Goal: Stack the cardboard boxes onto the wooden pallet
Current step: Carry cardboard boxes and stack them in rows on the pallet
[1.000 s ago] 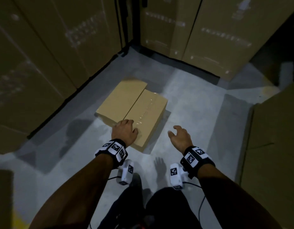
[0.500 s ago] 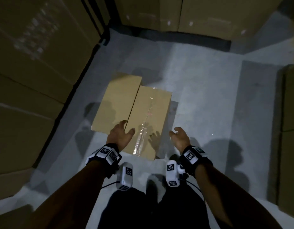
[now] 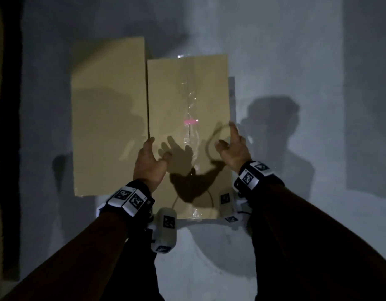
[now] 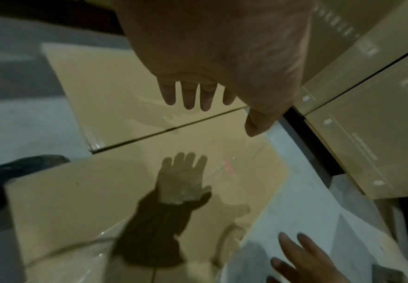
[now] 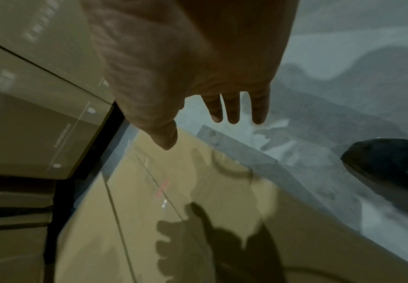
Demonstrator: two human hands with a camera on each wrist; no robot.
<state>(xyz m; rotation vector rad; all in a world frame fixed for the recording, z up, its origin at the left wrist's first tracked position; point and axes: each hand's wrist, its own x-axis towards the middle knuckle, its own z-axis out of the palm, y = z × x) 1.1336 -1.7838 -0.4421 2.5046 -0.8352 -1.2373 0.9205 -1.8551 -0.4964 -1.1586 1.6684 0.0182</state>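
Cardboard box (image 3: 187,101) on floor, left hand (image 3: 149,163) and right hand (image 3: 233,146) spread above, empty

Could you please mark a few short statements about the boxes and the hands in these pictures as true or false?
1. Two cardboard boxes lie side by side on the floor: the taped box and the plain box. True.
2. The left hand grips a box. False: its fingers are spread above the boxes, holding nothing.
3. The right hand is open. True.
4. The boxes rest on a wooden pallet. False: they lie on the grey floor.
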